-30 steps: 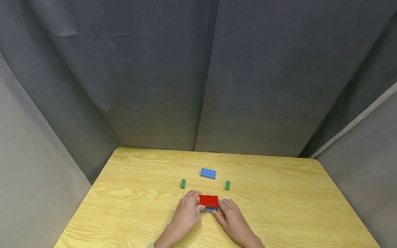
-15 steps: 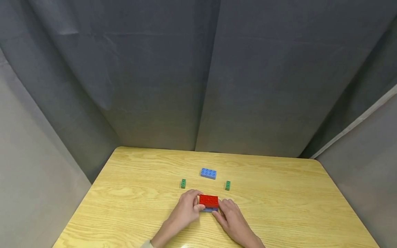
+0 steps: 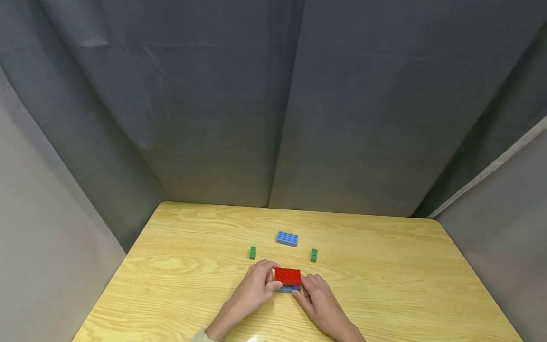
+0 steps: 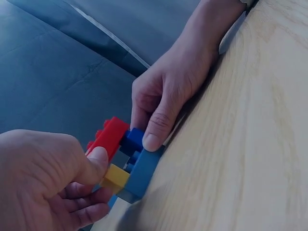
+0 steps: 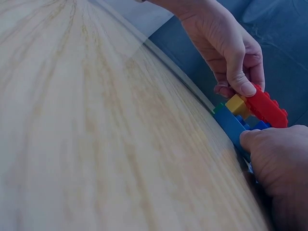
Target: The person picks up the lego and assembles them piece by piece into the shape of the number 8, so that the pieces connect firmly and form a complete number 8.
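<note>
A small stack of toy bricks stands near the front of the table. Its base is a light blue brick point(image 4: 143, 174), with a yellow brick point(image 4: 115, 177) on the left end and a dark blue brick point(image 4: 132, 140) toward the right. A red studded brick point(image 3: 287, 276) lies across the top. My left hand point(image 3: 253, 286) pinches the red brick's left end, thumb at the front. The right hand point(image 3: 321, 305) grips the stack's right end, its thumb point(image 4: 155, 132) on the light blue brick. My right fingers behind the stack are partly hidden.
Beyond the stack lies a loose blue brick point(image 3: 287, 239) with studs up. Two small green bricks stand apart on the table, one at left point(image 3: 253, 252) and one at right point(image 3: 314, 255). Grey curtains point(image 3: 273, 104) hang behind the wooden table point(image 3: 192, 294).
My left wrist and forearm have shifted slightly to the left, while the fingers stay at the red brick. The right hand and the loose bricks hold their places.
</note>
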A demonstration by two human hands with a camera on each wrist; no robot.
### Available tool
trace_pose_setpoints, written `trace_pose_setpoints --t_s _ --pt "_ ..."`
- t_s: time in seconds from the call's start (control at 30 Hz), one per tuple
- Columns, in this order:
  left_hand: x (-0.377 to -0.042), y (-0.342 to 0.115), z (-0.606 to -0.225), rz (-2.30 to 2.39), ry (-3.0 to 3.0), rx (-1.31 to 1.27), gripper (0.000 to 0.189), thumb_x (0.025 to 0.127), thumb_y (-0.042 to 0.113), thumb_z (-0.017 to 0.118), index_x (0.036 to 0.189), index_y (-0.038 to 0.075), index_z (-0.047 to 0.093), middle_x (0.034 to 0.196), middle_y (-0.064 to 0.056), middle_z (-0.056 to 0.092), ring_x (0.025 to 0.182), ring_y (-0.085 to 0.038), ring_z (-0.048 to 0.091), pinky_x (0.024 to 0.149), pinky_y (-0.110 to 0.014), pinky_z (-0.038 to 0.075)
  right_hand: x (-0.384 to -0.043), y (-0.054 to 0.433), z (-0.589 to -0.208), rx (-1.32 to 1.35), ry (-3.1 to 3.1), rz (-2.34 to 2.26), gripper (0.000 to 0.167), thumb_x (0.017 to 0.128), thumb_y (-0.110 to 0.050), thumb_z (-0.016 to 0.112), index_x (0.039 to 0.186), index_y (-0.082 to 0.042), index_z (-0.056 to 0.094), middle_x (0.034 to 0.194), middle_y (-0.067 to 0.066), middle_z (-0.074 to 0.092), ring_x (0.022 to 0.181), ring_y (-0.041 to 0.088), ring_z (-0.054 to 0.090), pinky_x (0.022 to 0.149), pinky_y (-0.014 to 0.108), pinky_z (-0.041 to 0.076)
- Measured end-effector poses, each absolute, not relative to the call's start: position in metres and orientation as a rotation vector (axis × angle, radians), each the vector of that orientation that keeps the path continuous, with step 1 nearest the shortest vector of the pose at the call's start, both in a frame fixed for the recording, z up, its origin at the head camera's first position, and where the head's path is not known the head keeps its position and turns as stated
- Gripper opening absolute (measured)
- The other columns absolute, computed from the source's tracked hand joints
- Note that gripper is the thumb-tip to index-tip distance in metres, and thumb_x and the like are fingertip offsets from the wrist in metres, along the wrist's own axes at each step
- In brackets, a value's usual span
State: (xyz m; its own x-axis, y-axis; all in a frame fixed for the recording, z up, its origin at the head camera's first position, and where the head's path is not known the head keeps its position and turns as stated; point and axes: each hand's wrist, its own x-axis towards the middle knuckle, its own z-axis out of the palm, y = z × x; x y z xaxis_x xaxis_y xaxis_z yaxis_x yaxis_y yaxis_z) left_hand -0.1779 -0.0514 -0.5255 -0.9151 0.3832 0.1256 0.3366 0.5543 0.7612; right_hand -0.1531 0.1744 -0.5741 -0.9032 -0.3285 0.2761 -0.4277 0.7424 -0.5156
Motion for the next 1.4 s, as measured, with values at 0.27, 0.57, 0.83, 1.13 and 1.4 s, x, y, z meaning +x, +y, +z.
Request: trace_pose_setpoints --t_s 0.27,0.57,0.83,1.13,1.4 --pt "-0.1772 -0.0496 -0.5309 1.310 2.769 0.615 0.036 0.092 0.014 0.080 0.124 0.000 0.069 0.077 0.007 0.051 0.063 -0.003 0.044 0.057 -0.020 0.041 -0.1531 0.1741 -0.5766 0.609 -2.752 0.868 0.034 0.102 -0.040 0.067 0.131 -0.021 0.069 0.074 -0.021 0.035 0.074 0.002 0.034 0.070 0.023 0.031" --pt "-0.1755 -0.0478 -0.5296 1.283 2.798 0.623 0.035 0.092 0.012 0.080 0.123 0.000 0.070 0.078 0.008 0.051 0.065 -0.003 0.044 0.057 -0.020 0.042 -0.1524 0.1734 -0.5773 0.620 -2.724 0.851 0.034 0.102 -0.039 0.068 0.131 -0.021 0.070 0.075 -0.022 0.036 0.075 0.002 0.035 0.070 0.022 0.032" --pt "-0.1737 -0.0509 -0.5272 1.230 2.825 0.648 0.034 0.090 0.012 0.081 0.120 0.001 0.071 0.078 0.008 0.052 0.068 -0.004 0.047 0.059 -0.021 0.044 -0.1519 0.1731 -0.5754 0.607 -2.755 0.872 0.033 0.102 -0.039 0.068 0.129 -0.021 0.070 0.074 -0.021 0.036 0.074 0.003 0.034 0.070 0.023 0.031" --pt "-0.1735 -0.0502 -0.5294 1.228 2.819 0.614 0.034 0.091 0.014 0.081 0.121 0.002 0.071 0.078 0.008 0.052 0.068 -0.004 0.047 0.058 -0.020 0.043 -0.1520 0.1737 -0.5761 0.595 -2.783 0.873 0.033 0.103 -0.041 0.066 0.129 -0.021 0.070 0.075 -0.020 0.038 0.076 0.003 0.035 0.071 0.024 0.032" --pt "-0.1719 -0.0491 -0.5285 1.250 2.817 0.608 0.028 0.091 0.011 0.081 0.116 0.004 0.072 0.077 0.008 0.053 0.065 -0.003 0.046 0.055 -0.020 0.041 -0.1517 0.1734 -0.5750 0.588 -2.793 0.866 0.035 0.103 -0.043 0.065 0.130 -0.021 0.070 0.075 -0.019 0.039 0.076 0.004 0.035 0.072 0.024 0.032"
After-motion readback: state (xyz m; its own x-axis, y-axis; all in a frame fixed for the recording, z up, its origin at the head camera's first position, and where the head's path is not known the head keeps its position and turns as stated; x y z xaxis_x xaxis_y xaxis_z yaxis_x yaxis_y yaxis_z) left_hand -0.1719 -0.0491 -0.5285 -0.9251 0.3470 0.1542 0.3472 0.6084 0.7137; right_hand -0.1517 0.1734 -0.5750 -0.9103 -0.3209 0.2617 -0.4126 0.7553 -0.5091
